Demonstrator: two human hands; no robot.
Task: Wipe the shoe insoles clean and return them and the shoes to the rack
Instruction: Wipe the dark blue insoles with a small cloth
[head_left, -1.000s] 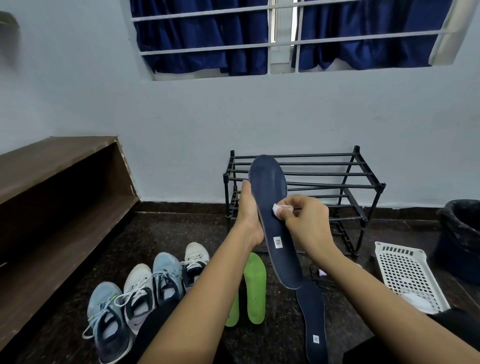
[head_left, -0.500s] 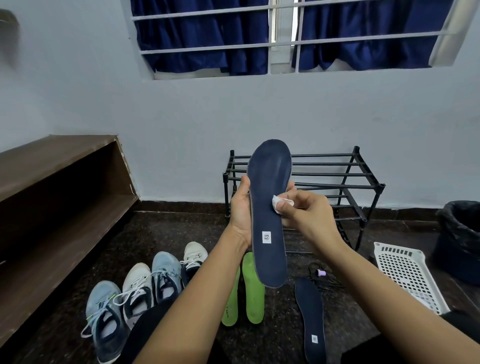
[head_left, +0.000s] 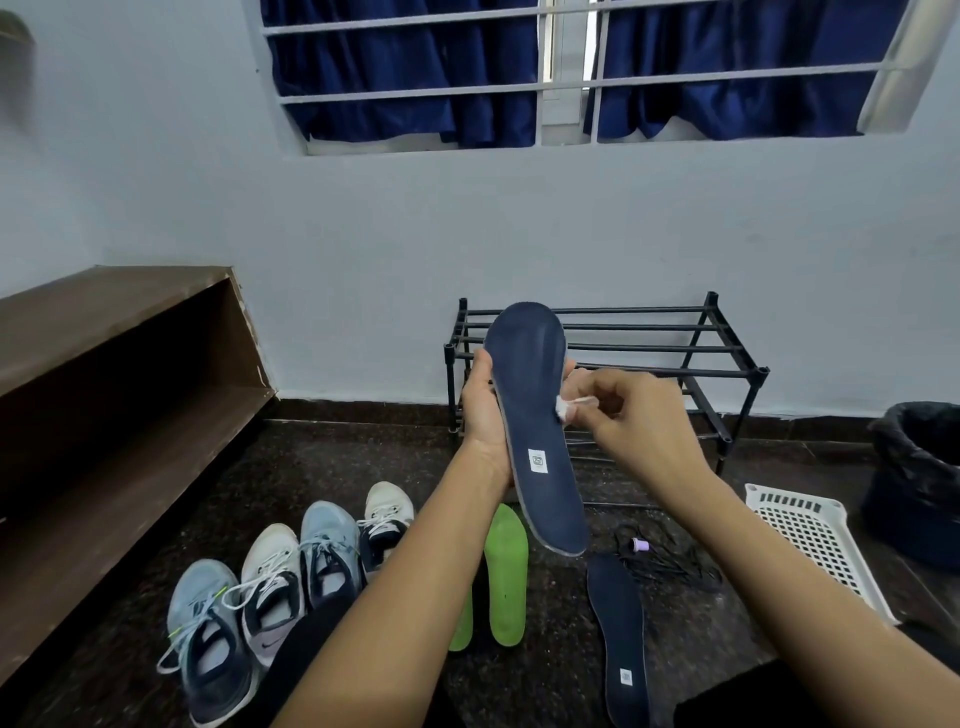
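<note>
One navy foam insole (head_left: 535, 415) mid-wipe, held upright at 12 o'clock before black metal-bar shoe rack (head_left: 727, 373).
L hand (head_left: 482, 410) grips insole's 9 o'clock edge; R hand (head_left: 636, 423) pinches small white wipe (head_left: 569, 405) vs. its 3 o'clock edge. Risk: thin foam may flex & twist out of the one-sided grip under wipe pressure, dropping onto dark floor (head_left: 363, 467) & re-soiling. Tiny wipe could miss spots, esp. near white label (head_left: 538, 461).

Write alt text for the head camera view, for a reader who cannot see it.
A person's left hand holds a navy insole upright while the right hand pinches a small white wipe against its edge. Below on the dark floor lie two green insoles, a second navy insole and four sneakers, near a black rack.
</note>
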